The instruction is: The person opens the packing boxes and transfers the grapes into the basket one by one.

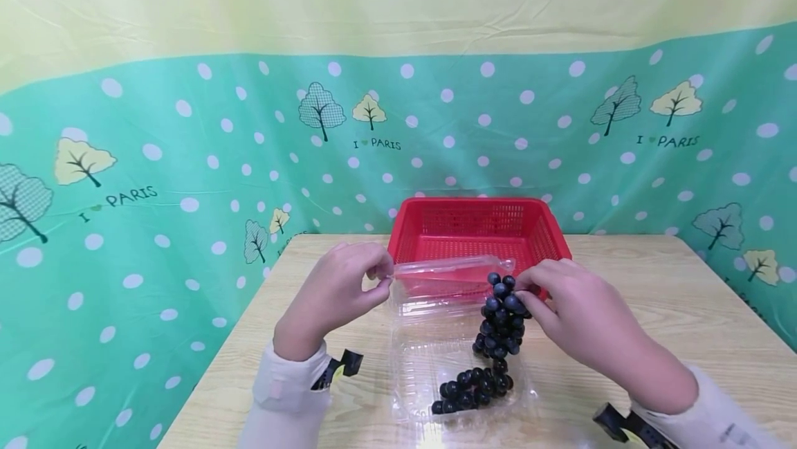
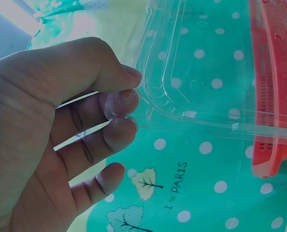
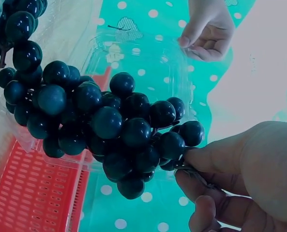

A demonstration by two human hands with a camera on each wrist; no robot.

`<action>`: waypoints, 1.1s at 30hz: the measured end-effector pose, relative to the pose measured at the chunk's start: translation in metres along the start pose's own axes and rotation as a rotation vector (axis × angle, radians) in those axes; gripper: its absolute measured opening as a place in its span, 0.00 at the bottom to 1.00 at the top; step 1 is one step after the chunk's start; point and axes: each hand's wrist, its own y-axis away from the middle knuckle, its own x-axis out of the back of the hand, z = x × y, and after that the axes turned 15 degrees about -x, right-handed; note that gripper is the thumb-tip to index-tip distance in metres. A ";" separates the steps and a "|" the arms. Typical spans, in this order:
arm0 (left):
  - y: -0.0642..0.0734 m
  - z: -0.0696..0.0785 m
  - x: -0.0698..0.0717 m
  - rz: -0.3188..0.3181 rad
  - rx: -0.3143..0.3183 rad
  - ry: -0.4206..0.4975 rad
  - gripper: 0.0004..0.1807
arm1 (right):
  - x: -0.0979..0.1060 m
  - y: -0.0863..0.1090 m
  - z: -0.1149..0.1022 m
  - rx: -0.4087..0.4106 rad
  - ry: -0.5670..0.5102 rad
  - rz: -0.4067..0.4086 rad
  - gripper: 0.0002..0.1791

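My left hand (image 1: 349, 286) pinches the corner of the lid (image 2: 170, 72) of a clear plastic clamshell container between thumb and forefinger, holding the lid raised. The container's base (image 1: 414, 366) lies on the table. Between thumb and finger, my right hand (image 1: 579, 310) holds the stem of a bunch of dark grapes (image 1: 498, 321), which hangs over the base. In the right wrist view the stem (image 3: 196, 174) shows between the fingertips. More dark grapes (image 1: 470, 390) rest in the base, right below the hanging bunch.
Behind the container stands a red plastic basket (image 1: 473, 217) with perforated walls, partly seen through the lid. The wooden table (image 1: 647, 283) meets a green dotted cloth backdrop (image 1: 448, 124) at its back and sides.
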 end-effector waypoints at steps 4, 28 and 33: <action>0.000 0.000 0.000 -0.004 0.005 0.002 0.09 | 0.003 -0.001 0.001 0.014 0.006 0.020 0.07; 0.001 -0.001 0.001 -0.004 0.003 0.015 0.10 | 0.028 -0.012 0.012 0.082 0.047 0.133 0.09; 0.001 -0.002 0.001 0.000 -0.004 0.018 0.10 | 0.034 -0.016 0.014 0.081 0.064 0.129 0.09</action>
